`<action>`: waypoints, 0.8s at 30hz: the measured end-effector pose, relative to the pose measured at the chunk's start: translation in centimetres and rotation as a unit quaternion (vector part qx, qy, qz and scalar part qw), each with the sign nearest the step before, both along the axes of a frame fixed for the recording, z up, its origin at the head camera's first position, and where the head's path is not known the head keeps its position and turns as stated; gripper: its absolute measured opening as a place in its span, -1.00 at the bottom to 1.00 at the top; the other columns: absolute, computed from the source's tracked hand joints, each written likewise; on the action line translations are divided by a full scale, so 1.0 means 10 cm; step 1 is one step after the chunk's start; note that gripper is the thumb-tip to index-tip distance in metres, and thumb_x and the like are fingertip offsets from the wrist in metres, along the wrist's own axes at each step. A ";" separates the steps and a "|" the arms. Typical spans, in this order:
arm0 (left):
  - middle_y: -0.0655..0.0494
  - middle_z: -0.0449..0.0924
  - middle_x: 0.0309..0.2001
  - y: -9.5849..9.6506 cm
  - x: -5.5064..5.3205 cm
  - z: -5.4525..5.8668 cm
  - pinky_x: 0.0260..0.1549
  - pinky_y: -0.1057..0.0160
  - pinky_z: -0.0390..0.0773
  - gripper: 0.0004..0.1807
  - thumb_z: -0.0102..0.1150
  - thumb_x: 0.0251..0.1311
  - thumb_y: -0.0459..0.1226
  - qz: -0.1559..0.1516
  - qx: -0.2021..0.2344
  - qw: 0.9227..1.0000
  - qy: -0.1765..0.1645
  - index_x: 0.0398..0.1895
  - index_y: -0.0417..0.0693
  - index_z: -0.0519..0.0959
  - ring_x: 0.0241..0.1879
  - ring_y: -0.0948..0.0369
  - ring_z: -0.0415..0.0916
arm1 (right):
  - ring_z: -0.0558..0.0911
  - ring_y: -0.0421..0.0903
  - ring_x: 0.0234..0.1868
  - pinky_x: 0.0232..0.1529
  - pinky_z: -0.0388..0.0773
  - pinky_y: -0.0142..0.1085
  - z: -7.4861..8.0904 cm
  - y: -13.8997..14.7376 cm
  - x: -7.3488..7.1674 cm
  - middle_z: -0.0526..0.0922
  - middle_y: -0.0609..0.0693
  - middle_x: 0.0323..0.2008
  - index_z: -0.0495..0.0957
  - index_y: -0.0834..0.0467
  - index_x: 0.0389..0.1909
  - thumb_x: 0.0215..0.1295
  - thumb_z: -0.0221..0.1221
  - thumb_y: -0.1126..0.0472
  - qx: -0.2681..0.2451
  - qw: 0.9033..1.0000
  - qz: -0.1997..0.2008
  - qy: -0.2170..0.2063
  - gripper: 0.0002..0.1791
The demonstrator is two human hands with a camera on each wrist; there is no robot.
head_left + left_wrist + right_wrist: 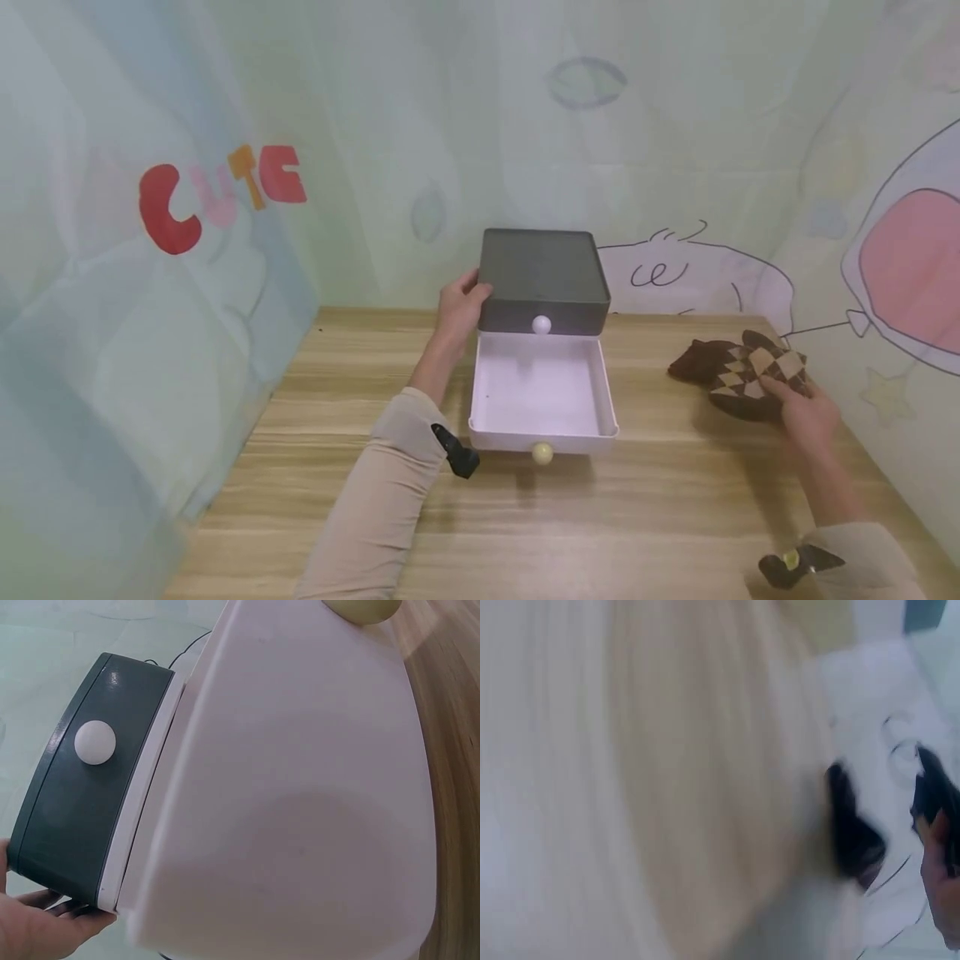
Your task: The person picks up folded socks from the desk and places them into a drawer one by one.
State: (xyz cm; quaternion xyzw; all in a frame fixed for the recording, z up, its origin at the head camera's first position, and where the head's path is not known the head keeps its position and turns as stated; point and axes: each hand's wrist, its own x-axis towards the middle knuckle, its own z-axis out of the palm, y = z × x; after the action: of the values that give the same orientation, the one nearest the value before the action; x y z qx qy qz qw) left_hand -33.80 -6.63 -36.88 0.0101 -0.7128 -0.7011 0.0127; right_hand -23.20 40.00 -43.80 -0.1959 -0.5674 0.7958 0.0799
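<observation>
A small drawer unit [542, 275] stands at the back of the wooden table; its top drawer [67, 825] is dark grey, closed, with a white knob [541, 325]. Its lower white drawer [536, 392] is pulled out toward me, empty, with a cream knob [542, 452]. My left hand [459, 304] grips the unit's left side, thumb at the top edge, and its fingers [37, 926] show by the grey corner in the left wrist view. At the right, my right hand [806, 412] holds the near edge of a brown checked cloth [731, 375]. The right wrist view is blurred; the hand [941, 889] shows beside dark fabric [855, 840].
The wooden table [637, 517] is enclosed by pale printed fabric walls at the left, back and right. Red and orange letters [225, 192] hang on the left wall. The table's right edge runs close behind the cloth.
</observation>
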 end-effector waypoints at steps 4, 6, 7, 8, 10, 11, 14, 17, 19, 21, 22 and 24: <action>0.11 0.28 0.35 -0.01 -0.02 0.01 0.32 0.15 0.26 -0.40 0.01 0.24 -0.15 0.000 -0.003 1.000 0.002 0.37 0.07 0.22 0.33 0.16 0.22 | 0.65 -0.11 -0.04 0.00 0.58 -0.28 0.20 -0.34 0.08 0.65 -0.01 -0.07 0.45 0.09 0.02 0.31 -0.02 0.45 -0.154 0.972 0.146 0.102 -0.67; 0.12 0.26 0.36 -0.01 -0.03 0.00 0.32 0.15 0.25 -0.39 0.01 0.24 -0.15 -0.001 -0.005 1.000 0.000 0.38 0.07 0.21 0.34 0.16 0.21 | 0.65 -0.09 -0.04 0.01 0.58 -0.27 0.31 -0.57 0.10 0.64 0.01 -0.06 0.43 0.10 0.03 0.37 -0.10 0.41 -0.145 0.962 0.208 0.104 -0.70; 0.12 0.26 0.36 -0.01 -0.04 0.00 0.32 0.15 0.25 -0.39 0.01 0.24 -0.14 -0.001 -0.006 1.000 -0.001 0.38 0.07 0.20 0.34 0.16 0.20 | 0.65 -0.09 -0.04 0.02 0.57 -0.27 0.36 -0.69 0.10 0.63 0.01 -0.06 0.39 0.12 0.05 0.38 -0.11 0.39 -0.134 0.959 0.230 0.100 -0.71; 0.12 0.26 0.36 -0.01 -0.05 -0.01 0.33 0.15 0.25 -0.39 0.01 0.24 -0.14 0.000 -0.006 1.000 -0.003 0.38 0.07 0.20 0.34 0.16 0.20 | 0.65 -0.11 -0.05 0.01 0.58 -0.28 0.40 -0.82 0.11 0.63 -0.01 -0.05 0.35 0.12 0.09 0.39 -0.10 0.36 -0.115 0.959 0.244 0.089 -0.71; 0.12 0.27 0.36 0.00 -0.06 -0.02 0.32 0.14 0.26 -0.39 0.01 0.24 -0.15 -0.001 -0.006 1.000 -0.003 0.38 0.07 0.20 0.33 0.15 0.21 | 0.66 -0.15 -0.11 -0.03 0.60 -0.30 0.48 -1.08 0.14 0.63 -0.05 -0.10 0.28 0.13 0.13 0.38 -0.05 0.31 -0.080 0.958 0.267 0.063 -0.68; 0.12 0.27 0.35 0.00 -0.06 -0.02 0.32 0.14 0.26 -0.40 0.00 0.24 -0.15 -0.001 -0.007 1.000 -0.004 0.38 0.07 0.20 0.33 0.15 0.22 | 0.66 -0.17 -0.12 -0.04 0.60 -0.31 0.51 -1.20 0.15 0.62 -0.07 -0.11 0.23 0.14 0.16 0.38 -0.04 0.29 -0.062 0.956 0.280 0.054 -0.65; 0.10 0.28 0.34 0.01 -0.04 0.01 0.31 0.14 0.27 -0.41 -0.01 0.26 -0.18 -0.006 -0.004 1.000 -0.006 0.38 0.05 0.21 0.32 0.13 0.23 | 0.67 -0.19 -0.15 -0.07 0.61 -0.31 0.57 -1.55 0.15 0.64 -0.07 -0.15 0.20 0.21 0.18 0.36 0.01 0.24 -0.025 0.944 0.326 0.030 -0.59; 0.07 0.27 0.35 0.01 -0.01 0.05 0.31 0.13 0.27 -0.40 0.00 0.25 -0.20 -0.004 -0.006 1.000 -0.006 0.38 0.02 0.20 0.32 0.11 0.24 | 0.67 -0.16 -0.16 -0.05 0.61 -0.28 0.62 -1.86 0.11 0.64 -0.02 -0.15 0.21 0.27 0.21 0.33 0.05 0.22 0.008 0.927 0.374 0.009 -0.52; 0.06 0.28 0.35 0.01 -0.01 0.05 0.30 0.13 0.28 -0.40 0.01 0.24 -0.19 0.002 -0.007 1.000 -0.004 0.38 0.02 0.21 0.31 0.10 0.25 | 0.67 -0.12 -0.14 -0.02 0.60 -0.24 0.63 -2.03 0.06 0.63 0.03 -0.12 0.23 0.29 0.21 0.31 0.07 0.22 0.026 0.917 0.398 -0.010 -0.50; 0.06 0.29 0.34 0.01 -0.04 0.01 0.28 0.13 0.31 -0.40 0.02 0.23 -0.18 0.010 -0.008 1.000 0.003 0.37 0.04 0.23 0.29 0.10 0.27 | 0.66 -0.08 -0.12 0.01 0.59 -0.20 0.62 -2.18 0.00 0.61 0.07 -0.09 0.23 0.31 0.21 0.28 0.10 0.24 0.040 0.912 0.408 -0.029 -0.48; 0.06 0.31 0.33 0.01 -0.07 -0.03 0.28 0.13 0.32 -0.40 0.03 0.22 -0.18 0.012 -0.007 1.000 0.008 0.36 0.05 0.24 0.28 0.10 0.29 | 0.66 -0.07 -0.11 0.02 0.58 -0.18 0.60 -2.24 -0.04 0.61 0.08 -0.08 0.23 0.31 0.21 0.27 0.10 0.25 0.042 0.911 0.409 -0.037 -0.48; 0.06 0.31 0.33 0.02 -0.08 -0.04 0.28 0.12 0.32 -0.40 0.03 0.21 -0.17 0.012 -0.008 1.000 0.009 0.35 0.05 0.25 0.29 0.10 0.28 | 0.65 -0.04 -0.08 0.05 0.56 -0.14 0.55 -2.34 -0.11 0.57 0.11 -0.04 0.26 0.32 0.19 0.25 0.12 0.28 0.041 0.912 0.404 -0.050 -0.49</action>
State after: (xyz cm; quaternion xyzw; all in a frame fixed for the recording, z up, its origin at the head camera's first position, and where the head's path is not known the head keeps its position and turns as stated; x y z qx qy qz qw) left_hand -34.56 -6.46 -37.32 0.0122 -0.7182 -0.6952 0.0274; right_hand -24.33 16.63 -38.29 0.0138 -0.6338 0.7252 -0.2688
